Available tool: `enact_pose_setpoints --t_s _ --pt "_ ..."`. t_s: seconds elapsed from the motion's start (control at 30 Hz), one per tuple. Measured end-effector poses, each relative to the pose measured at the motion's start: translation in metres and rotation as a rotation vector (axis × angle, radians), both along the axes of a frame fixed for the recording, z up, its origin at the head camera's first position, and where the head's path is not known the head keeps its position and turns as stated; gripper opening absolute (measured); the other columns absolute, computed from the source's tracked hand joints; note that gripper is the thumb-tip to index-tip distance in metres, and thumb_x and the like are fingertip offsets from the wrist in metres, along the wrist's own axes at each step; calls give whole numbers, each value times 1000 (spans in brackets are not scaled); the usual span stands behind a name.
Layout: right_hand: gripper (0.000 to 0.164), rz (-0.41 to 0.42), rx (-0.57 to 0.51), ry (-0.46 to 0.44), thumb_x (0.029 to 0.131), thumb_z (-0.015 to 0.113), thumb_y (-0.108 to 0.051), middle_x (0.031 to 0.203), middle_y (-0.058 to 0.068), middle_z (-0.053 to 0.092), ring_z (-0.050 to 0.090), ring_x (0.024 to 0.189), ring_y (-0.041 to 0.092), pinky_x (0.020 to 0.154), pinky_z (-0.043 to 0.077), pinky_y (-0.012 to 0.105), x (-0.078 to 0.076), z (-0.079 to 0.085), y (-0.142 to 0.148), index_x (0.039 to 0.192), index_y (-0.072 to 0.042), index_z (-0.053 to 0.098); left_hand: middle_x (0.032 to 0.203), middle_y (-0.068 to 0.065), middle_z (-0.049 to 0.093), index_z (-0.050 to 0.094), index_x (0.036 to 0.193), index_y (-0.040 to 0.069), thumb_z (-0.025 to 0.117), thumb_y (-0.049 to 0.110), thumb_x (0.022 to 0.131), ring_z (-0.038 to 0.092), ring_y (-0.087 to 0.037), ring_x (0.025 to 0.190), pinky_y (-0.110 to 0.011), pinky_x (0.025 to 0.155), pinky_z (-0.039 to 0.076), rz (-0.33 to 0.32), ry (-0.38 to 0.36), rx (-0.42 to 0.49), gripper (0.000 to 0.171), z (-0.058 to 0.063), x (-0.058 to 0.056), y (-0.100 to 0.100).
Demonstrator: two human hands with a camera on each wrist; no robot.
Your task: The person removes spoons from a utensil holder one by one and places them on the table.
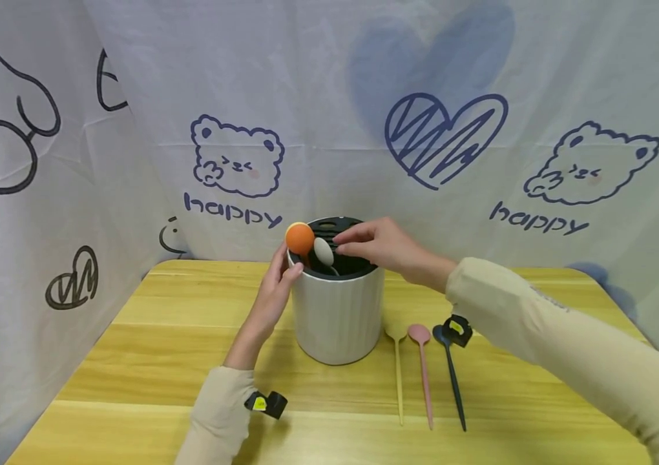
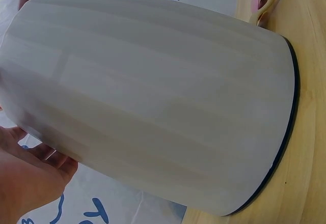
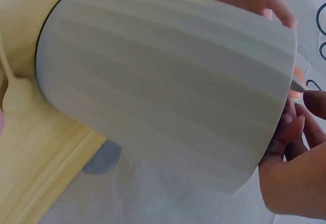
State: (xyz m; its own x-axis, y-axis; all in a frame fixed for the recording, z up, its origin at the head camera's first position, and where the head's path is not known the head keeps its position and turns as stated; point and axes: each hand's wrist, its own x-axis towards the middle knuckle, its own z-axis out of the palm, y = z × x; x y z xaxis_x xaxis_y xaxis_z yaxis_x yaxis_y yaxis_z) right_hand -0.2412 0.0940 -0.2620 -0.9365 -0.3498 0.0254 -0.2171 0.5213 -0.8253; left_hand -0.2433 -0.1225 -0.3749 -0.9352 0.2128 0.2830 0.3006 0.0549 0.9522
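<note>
Nearest, a cream fabric sleeve (image 1: 216, 410) is seen. By the left hand (image 1: 271, 287), a ribbed white, black-rimmed canister (image 1: 338, 316) is grasped near its top; it is best held steady. An orange ball-headed utensil (image 1: 300, 238) and a white oval-headed spoon (image 1: 323, 250) are stood inside. Whether the latter is pinched by the right hand (image 1: 382, 244) cannot be told. Rightward, yellow, pink and navy long-handled spoons (image 1: 419, 334) are laid out.
</note>
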Motion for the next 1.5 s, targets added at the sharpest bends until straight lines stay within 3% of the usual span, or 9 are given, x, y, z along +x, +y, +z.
enact_pose_setpoints --t_s 0.23,0.67,1.07,1.23,1.5 --pt "30 -47 -49 -56 88 70 -15 119 10 66 57 111 24 94 48 36 -1 1 -10 116 -4 71 159 -12 14 14 156 11 44 34 99 19 -28 143 -48 114 19 -8 2 1 69 -1 0 -2" --pt "37 -17 -11 -69 84 74 -12 102 10 71 60 102 23 94 48 37 0 0 -20 119 -1 68 158 -12 18 16 155 12 46 33 98 22 -27 142 -48 114 20 -18 14 11 68 -3 1 -1" --pt "22 -44 43 -35 90 67 -8 103 10 67 57 98 24 91 48 36 0 2 -19 110 0 69 157 -13 20 17 155 11 46 32 98 24 -27 141 -48 114 20 -14 20 19 68 -4 0 -1" --pt "19 -62 53 -60 91 65 -8 99 10 64 55 95 24 90 47 35 0 5 -18 108 1 66 157 -13 20 17 155 11 47 32 98 24 -27 142 -47 114 21 -13 27 23 68 -4 -1 -1" --pt "20 -81 31 -122 95 60 -12 108 13 60 50 97 26 80 45 33 -3 14 -13 113 -1 59 157 -14 22 18 155 10 47 31 97 26 -27 141 -47 114 21 -3 37 20 68 -3 -2 -1"
